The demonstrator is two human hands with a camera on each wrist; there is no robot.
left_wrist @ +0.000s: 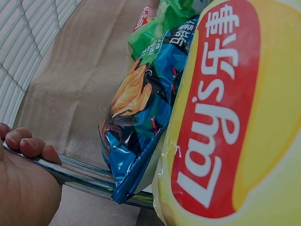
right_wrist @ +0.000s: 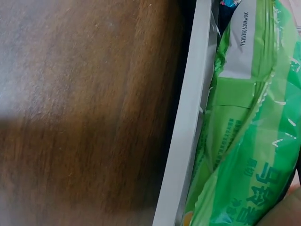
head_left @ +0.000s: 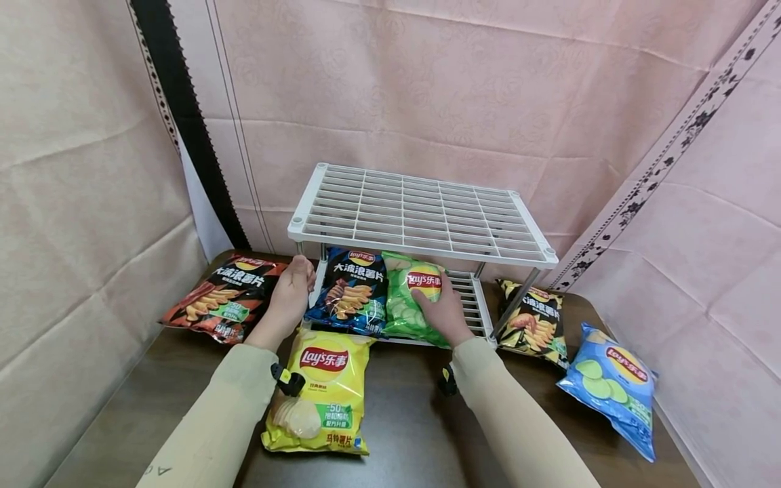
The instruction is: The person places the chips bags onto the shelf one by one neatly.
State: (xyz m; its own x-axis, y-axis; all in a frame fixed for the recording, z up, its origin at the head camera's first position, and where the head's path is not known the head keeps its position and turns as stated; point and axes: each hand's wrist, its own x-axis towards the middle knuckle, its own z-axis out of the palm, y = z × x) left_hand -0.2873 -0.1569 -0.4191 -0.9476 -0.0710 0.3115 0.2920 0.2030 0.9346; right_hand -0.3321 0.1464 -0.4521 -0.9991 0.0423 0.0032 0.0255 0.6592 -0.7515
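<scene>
A white two-tier rack [head_left: 421, 247] with metal posts stands on the table. My left hand [head_left: 293, 291] is at its front left corner, fingers curled round a metal post [left_wrist: 80, 179]. My right hand [head_left: 448, 312] reaches under the top tier and grips a green Lay's chip bag [head_left: 403, 308] by its right side, thumb across the front. That bag leans back on the lower tier, right beside a dark blue chip bag [head_left: 350, 291]. The left wrist view shows the dark blue bag's lower edge close to the post.
A yellow chip bag [head_left: 323, 393] lies in front of the rack. Left of it is a red-and-black bag [head_left: 228, 298]. On the right are a black-and-yellow bag [head_left: 533, 322] and a light blue bag [head_left: 613, 386]. Pink curtains [head_left: 457, 88] hang behind the brown table [head_left: 403, 420].
</scene>
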